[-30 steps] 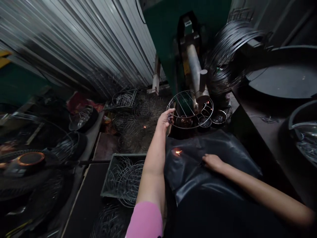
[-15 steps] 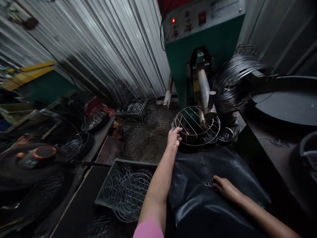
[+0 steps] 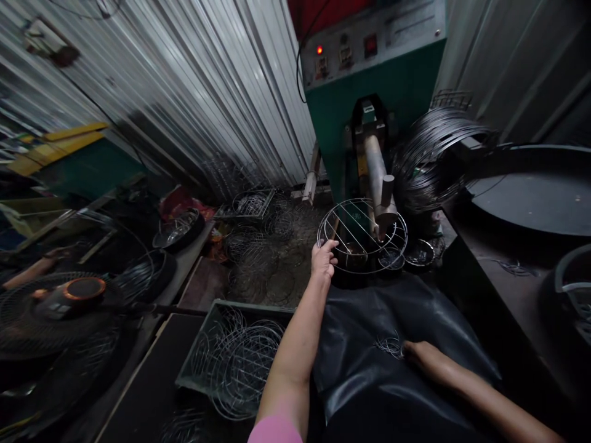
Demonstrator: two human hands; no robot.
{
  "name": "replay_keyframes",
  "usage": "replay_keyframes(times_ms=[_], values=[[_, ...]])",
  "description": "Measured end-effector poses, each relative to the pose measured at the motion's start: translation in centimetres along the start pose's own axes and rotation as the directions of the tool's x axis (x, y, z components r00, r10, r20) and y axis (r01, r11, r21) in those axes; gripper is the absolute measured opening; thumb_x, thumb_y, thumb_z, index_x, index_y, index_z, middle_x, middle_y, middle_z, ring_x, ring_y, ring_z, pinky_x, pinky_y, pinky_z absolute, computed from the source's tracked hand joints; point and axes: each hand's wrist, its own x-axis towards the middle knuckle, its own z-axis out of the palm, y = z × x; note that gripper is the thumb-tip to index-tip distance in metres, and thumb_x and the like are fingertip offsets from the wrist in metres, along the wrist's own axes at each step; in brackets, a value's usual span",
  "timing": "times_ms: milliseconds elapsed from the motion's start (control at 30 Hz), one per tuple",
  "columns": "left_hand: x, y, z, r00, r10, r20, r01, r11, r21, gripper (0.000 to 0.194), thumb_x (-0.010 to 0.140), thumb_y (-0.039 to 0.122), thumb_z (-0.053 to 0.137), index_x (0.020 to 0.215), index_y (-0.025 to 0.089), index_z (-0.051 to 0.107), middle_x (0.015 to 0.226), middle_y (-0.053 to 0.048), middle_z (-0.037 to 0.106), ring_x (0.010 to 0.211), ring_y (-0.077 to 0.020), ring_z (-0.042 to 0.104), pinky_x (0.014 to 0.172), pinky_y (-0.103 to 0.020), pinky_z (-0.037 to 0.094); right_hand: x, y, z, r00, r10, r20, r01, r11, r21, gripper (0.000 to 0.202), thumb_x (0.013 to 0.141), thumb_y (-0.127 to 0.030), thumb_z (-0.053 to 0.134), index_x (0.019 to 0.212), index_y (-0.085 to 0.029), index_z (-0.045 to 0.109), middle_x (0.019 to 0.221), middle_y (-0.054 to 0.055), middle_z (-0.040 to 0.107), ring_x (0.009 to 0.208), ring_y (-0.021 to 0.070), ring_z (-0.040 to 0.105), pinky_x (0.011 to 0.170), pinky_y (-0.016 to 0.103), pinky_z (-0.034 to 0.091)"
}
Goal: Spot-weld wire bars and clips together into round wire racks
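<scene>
My left hand (image 3: pixel 324 258) is closed on the near-left rim of a round wire rack (image 3: pixel 351 225), a double ring with straight cross bars. The rack is held level under the welding machine's thick metal arm (image 3: pixel 378 169), its far right part around the electrode tip. Whether the tip touches a wire I cannot tell. Low over the black apron (image 3: pixel 360 320) on my lap, my right hand (image 3: pixel 419 355) is closed at one end of a small bunch of thin wire pieces (image 3: pixel 388 346). Its fingertips are partly hidden.
A green machine body (image 3: pixel 327 129) stands ahead, with a coil of wire (image 3: pixel 436 144) beside it. Small bowls (image 3: pixel 419 252) sit below the electrode. On the left are a bin (image 3: pixel 191 363) of wire rings and a fan (image 3: pixel 69 295); another person's arm (image 3: pixel 37 269) shows beyond it.
My view has shifted slightly, so the machine sits lower in it. My right hand has moved a little right and down, with more of the wire bunch showing. My left hand still grips the rack.
</scene>
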Motion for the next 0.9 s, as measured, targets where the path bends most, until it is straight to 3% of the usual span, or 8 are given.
replay_keyframes(times_ms=[133,200,267,400,467,533,700,900], values=[[0.1,0.0,0.4,1.000,0.005,-0.004,-0.005,1.000,0.003,0.056,0.043,0.017,0.075,0.090,0.019,0.045,0.059,0.011,0.039,0.038,0.0007,0.027,0.035,-0.014,0.013,0.5,-0.7,-1.0,0.995,0.093,0.031,-0.091,0.995,-0.046,0.024,0.079,-0.011,0.038,0.084,-0.015,0.061,0.079,0.012,0.068,0.075,0.0221,0.063,0.065,0.027,0.039],[0.1,0.1,0.6,1.000,0.008,-0.013,-0.008,1.000,0.000,0.057,0.043,0.017,0.075,0.092,0.019,0.046,0.060,0.010,0.040,0.038,0.0007,0.028,0.035,-0.014,0.013,0.6,-1.3,-2.2,0.999,0.040,0.023,-0.042,0.996,0.076,0.018,0.076,-0.015,0.043,0.078,-0.016,0.060,0.079,0.010,0.067,0.075,0.0217,0.062,0.065,0.027,0.041],[0.2,0.1,0.6,1.000,0.015,-0.012,-0.015,1.000,-0.004,0.058,0.043,0.017,0.076,0.093,0.020,0.045,0.060,0.010,0.040,0.038,0.0007,0.028,0.035,-0.014,0.013,0.6,-2.2,-4.3,0.996,0.013,-0.092,0.016,0.952,0.306,0.015,0.075,-0.024,0.046,0.081,-0.018,0.058,0.077,0.006,0.066,0.070,0.0190,0.060,0.061,0.026,0.042],[0.2,0.0,0.8,0.999,0.042,0.000,-0.042,0.999,0.021,0.057,0.045,0.016,0.073,0.095,0.020,0.045,0.060,0.010,0.039,0.039,0.0004,0.028,0.035,-0.014,0.015,0.5,-5.5,-10.1,0.929,0.164,-0.332,0.156,0.641,0.752,0.027,0.072,-0.039,0.052,0.092,-0.021,0.052,0.066,-0.001,0.057,0.053,0.0122,0.049,0.049,0.023,0.038],[0.3,0.0,0.9,0.999,0.039,0.007,-0.039,0.998,0.044,0.056,0.046,0.017,0.072,0.095,0.019,0.045,0.059,0.010,0.039,0.039,0.0003,0.028,0.036,-0.014,0.015,0.6,-7.4,-12.8,0.889,0.222,-0.400,0.249,0.499,0.830,0.030,0.069,-0.040,0.058,0.091,-0.020,0.052,0.068,-0.001,0.056,0.051,0.0097,0.046,0.047,0.022,0.035],[0.3,-0.1,0.9,1.000,0.028,0.008,-0.028,0.998,0.057,0.056,0.045,0.018,0.072,0.095,0.019,0.045,0.060,0.010,0.039,0.040,0.0001,0.029,0.036,-0.014,0.015,0.7,-8.9,-14.3,0.869,0.251,-0.426,0.298,0.421,0.857,0.032,0.066,-0.043,0.062,0.088,-0.020,0.052,0.068,-0.001,0.055,0.049,0.0084,0.043,0.046,0.022,0.033],[0.6,-0.3,0.6,0.999,0.030,-0.027,-0.028,0.998,0.057,0.058,0.044,0.020,0.073,0.096,0.020,0.046,0.060,0.010,0.040,0.040,-0.0001,0.029,0.037,-0.014,0.015,1.2,-9.4,-14.4,0.847,0.294,-0.443,0.331,0.362,0.871,0.034,0.064,-0.043,0.064,0.084,-0.019,0.051,0.065,-0.002,0.054,0.046,0.0070,0.041,0.044,0.021,0.030],[0.2,-0.6,1.1,1.000,0.029,-0.006,-0.029,0.998,0.051,0.053,0.046,0.018,0.071,0.092,0.019,0.045,0.060,0.009,0.042,0.039,0.0004,0.027,0.037,-0.014,0.014,1.3,-8.8,-14.1,0.801,0.343,-0.490,0.348,0.399,0.848,0.029,0.066,-0.038,0.059,0.085,-0.019,0.049,0.062,-0.004,0.053,0.044,0.0063,0.040,0.043,0.020,0.028]])
